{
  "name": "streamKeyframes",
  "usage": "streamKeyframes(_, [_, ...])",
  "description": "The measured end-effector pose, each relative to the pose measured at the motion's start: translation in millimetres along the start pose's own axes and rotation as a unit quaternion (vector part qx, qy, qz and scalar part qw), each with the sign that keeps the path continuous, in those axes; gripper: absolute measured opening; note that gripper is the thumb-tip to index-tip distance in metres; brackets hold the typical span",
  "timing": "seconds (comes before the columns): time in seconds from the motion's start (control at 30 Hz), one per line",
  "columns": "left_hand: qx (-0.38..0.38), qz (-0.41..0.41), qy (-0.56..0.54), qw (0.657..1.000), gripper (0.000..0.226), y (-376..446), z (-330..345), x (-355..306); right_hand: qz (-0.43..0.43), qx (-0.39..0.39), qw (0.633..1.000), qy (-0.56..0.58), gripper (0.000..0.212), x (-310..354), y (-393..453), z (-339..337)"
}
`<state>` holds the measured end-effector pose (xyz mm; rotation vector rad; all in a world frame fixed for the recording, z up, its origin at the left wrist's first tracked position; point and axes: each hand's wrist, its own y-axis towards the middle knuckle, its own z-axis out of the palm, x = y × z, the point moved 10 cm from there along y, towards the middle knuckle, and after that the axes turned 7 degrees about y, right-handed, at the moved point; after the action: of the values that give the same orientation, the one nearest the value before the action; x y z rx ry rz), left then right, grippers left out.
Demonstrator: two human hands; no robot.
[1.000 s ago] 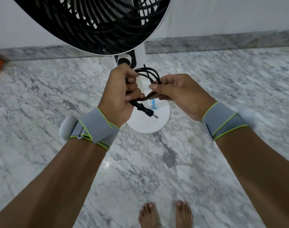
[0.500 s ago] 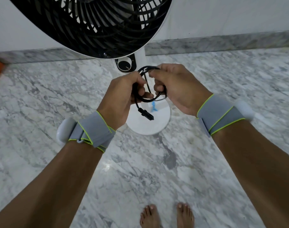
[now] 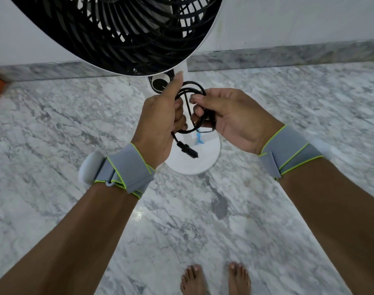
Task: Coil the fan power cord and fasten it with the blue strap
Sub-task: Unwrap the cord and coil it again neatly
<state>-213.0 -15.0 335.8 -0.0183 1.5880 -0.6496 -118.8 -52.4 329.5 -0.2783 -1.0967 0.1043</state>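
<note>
Marble floor [image 3: 267, 209] under fan base [image 3: 209, 158]

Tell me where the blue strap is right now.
In the head view, the blue strap hangs just below the right hand, above the fan's white base.

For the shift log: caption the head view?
Both hands, left hand and right hand, hold the coiled black cord; blue strap unfastened.

The floor [image 3: 267, 209] is shiny grey and white marble. A plain white wall [image 3: 299, 22] stands at the far side, with a grey marble strip [image 3: 288, 56] along its bottom.
</note>
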Motion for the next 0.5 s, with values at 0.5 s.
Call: streamKeyframes(0.5, [0.005,0.043,0.081,0.996,0.039,12,-4,0,-0.037,-0.054,0.986,-0.152,0.019,20,3,-5])
